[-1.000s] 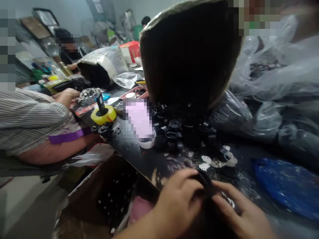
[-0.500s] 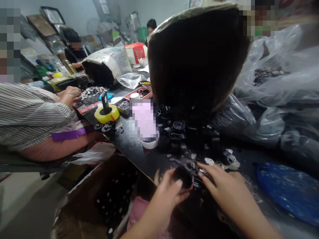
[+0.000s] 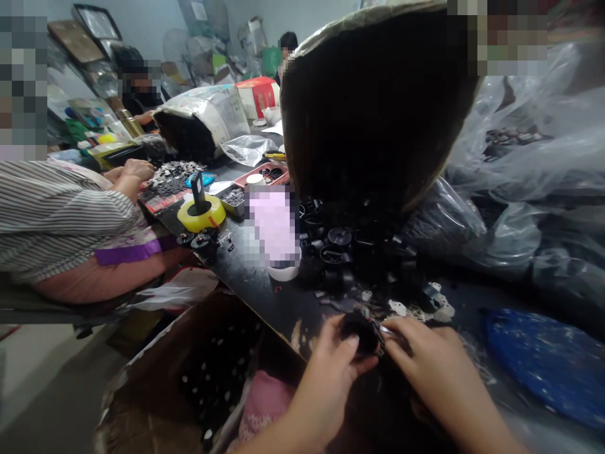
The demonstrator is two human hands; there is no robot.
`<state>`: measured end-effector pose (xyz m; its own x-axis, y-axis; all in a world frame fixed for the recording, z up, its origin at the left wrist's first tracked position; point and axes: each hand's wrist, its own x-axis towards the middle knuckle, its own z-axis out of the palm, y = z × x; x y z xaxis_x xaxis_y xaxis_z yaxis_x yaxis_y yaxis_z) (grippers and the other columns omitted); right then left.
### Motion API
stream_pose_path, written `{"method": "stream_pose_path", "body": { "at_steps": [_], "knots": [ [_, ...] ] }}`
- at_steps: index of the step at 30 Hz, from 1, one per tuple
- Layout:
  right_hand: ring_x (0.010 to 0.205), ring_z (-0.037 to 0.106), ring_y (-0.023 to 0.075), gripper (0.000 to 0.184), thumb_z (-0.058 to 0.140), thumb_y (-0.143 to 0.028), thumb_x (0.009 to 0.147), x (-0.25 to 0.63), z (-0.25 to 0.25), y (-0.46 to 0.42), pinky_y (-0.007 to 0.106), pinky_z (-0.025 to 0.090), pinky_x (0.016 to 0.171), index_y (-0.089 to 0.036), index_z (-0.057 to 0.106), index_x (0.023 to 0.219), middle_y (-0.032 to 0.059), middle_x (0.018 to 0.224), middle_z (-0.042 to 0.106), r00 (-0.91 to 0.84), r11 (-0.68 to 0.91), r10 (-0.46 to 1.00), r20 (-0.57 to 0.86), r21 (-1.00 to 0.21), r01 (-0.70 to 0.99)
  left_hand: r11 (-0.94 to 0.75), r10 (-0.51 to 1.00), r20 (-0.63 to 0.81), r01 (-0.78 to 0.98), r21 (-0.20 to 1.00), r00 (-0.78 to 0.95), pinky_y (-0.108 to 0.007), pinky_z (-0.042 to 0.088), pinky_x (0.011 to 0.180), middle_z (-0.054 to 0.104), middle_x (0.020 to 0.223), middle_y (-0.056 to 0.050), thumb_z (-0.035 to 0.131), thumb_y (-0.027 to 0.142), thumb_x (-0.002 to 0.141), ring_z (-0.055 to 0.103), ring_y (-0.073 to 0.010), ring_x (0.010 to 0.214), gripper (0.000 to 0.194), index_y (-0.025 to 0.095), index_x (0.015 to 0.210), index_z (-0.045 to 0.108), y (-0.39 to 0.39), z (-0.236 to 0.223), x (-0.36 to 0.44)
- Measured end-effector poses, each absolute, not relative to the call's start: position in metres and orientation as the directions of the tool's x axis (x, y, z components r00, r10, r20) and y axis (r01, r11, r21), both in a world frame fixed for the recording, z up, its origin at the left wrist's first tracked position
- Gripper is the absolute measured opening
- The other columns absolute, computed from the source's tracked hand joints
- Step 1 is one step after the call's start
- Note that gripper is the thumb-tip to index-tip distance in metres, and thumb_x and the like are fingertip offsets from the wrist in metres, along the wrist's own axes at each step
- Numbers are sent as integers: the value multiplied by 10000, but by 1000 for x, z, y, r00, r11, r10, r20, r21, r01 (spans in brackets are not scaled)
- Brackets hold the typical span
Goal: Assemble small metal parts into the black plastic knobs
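My left hand point(image 3: 338, 353) is wrapped round a black round plastic part point(image 3: 359, 333), thumb across its near face. Close against its right side, my right hand point(image 3: 416, 347) is closed in a pinch. A small shiny metallic piece point(image 3: 386, 330) shows at those fingertips; its kind is too blurred to make out. Beyond both hands lie small white flat pieces point(image 3: 397, 308) and loose black round parts point(image 3: 336, 253) on the dark table point(image 3: 255, 277).
A large dark-mouthed box point(image 3: 378, 113) lies tipped at the back. Clear plastic bags point(image 3: 529, 164) and a blue lid-like disc point(image 3: 543, 366) are to the right. Yellow tape point(image 3: 202, 214) stands left. Below the edge is an open carton point(image 3: 142, 403). A co-worker's striped sleeve point(image 3: 70, 214) is at left.
My left hand has moved slightly right with the black part, closing the gap to my right hand. The right hand has shifted a little and stays closed.
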<state>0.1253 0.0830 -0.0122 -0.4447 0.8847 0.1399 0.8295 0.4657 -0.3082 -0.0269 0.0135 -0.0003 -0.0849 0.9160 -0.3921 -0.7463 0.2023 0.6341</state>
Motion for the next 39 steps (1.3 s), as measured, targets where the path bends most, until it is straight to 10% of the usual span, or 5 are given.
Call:
{"method": "stream_pose_path", "body": {
  "at_steps": [11, 24, 31, 39],
  "knots": [
    [680, 632, 177, 152, 550, -300, 834, 128, 3, 41, 274, 484, 583, -298, 659, 940, -29, 797, 720, -342, 498, 865, 366, -543, 677, 246, 928, -371, -825, 509, 47, -391, 497, 884, 666, 1040, -64, 554, 171, 878, 633, -184, 947, 184, 205, 1057, 576, 0, 10, -23],
    [852, 580, 176, 202, 560, -107, 818, 128, 14, 20, 326, 433, 782, -237, 650, 943, 1, 932, 696, -305, 142, 948, -96, -728, 671, 406, 838, -545, -683, 607, 14, -391, 518, 928, 676, 1099, -31, 640, 267, 841, 629, -203, 1022, 235, 243, 1074, 619, -15, -2, -21],
    [870, 616, 170, 99, 591, -233, 847, 130, 16, 22, 322, 455, 783, -238, 640, 932, -5, 931, 701, -228, 35, 969, -98, -856, 516, 373, 849, -528, -740, 560, 28, -391, 530, 914, 687, 1047, -8, 587, 232, 877, 657, -181, 960, 144, 245, 1016, 625, -7, 6, -18],
    [805, 569, 163, 66, 585, -230, 869, 128, 21, 16, 313, 398, 747, -230, 648, 889, -5, 859, 682, -251, 160, 968, -15, -732, 662, 370, 839, -544, -767, 525, 32, -332, 535, 898, 715, 1039, -19, 597, 220, 872, 665, -167, 955, 153, 235, 1014, 652, -11, 2, -18]
  ]
}}
